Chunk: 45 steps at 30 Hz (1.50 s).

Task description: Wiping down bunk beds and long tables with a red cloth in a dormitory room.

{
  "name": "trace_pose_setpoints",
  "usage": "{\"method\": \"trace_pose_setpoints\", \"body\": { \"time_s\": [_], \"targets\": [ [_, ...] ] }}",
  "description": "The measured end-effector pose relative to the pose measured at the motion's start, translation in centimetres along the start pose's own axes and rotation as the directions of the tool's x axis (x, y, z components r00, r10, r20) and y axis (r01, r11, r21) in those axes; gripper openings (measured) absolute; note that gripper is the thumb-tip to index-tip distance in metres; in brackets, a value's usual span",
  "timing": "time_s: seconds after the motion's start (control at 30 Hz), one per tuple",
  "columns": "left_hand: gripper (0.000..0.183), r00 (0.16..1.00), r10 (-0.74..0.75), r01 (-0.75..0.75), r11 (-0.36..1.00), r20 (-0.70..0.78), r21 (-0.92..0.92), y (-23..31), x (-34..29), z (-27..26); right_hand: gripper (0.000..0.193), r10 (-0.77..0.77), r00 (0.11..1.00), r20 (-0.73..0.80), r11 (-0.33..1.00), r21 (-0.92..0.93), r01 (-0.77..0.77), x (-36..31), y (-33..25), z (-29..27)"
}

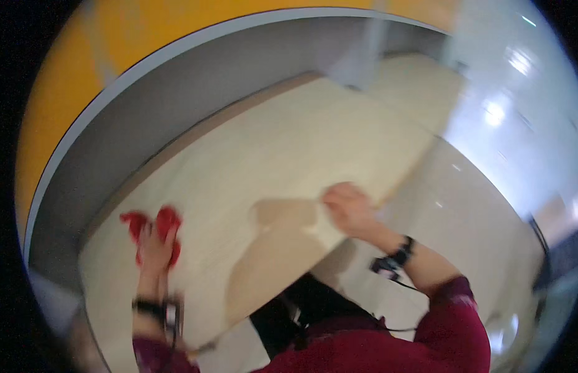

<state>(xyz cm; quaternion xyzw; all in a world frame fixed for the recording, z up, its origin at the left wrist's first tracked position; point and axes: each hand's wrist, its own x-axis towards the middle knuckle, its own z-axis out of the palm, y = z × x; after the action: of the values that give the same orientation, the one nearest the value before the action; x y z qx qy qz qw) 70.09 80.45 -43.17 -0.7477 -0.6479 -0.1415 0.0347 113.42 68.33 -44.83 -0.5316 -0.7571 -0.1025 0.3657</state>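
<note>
Clutched in the left hand (154, 250), red cloth (169, 219)! Right hand (350, 210) blurred, can't tell its grip; pale sleeve mark (464, 301) unreadable.

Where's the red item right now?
In the head view, the red item is over the left part of the pale tabletop, partly covered by the left hand.

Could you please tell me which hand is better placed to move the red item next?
Probably the left hand: it is on the red item, while the right hand is well away to the right.
</note>
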Motion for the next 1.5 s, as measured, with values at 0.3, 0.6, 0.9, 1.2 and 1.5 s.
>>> {"method": "trace_pose_setpoints", "body": {
  "time_s": [0.3,0.6,0.9,1.2,1.5],
  "targets": [
    [0.062,0.913,0.408,-0.380,0.857,0.008,-0.348,9.6,-11.9,-7.9,0.024,0.025,0.887,0.462,0.999,0.010,-0.033,5.6,-5.1,-0.8],
    [0.056,0.988,-0.055,-0.065,0.696,-0.144,-0.716,4.0,-20.5,-5.9,0.051,-0.527,0.712,0.464,0.848,0.348,0.401,9.7,-19.0,4.9],
    [0.034,0.600,0.523,-0.784,0.232,-0.606,-0.576,16.8,-19.8,-16.7,0.046,-0.588,0.576,0.568,0.785,0.227,0.577,8.4,-16.4,7.4],
    [0.030,0.754,0.157,-0.657,0.168,-0.638,-0.735,20.7,-22.5,-18.9,0.053,0.304,0.698,0.648,0.912,-0.410,-0.017,10.3,5.2,-1.3],
    [0.014,0.678,0.485,-0.630,-0.002,-0.552,-0.777,16.0,-22.6,-19.1,0.078,0.424,0.801,0.423,0.851,-0.488,-0.193,11.0,8.1,3.2]
  ]
}}
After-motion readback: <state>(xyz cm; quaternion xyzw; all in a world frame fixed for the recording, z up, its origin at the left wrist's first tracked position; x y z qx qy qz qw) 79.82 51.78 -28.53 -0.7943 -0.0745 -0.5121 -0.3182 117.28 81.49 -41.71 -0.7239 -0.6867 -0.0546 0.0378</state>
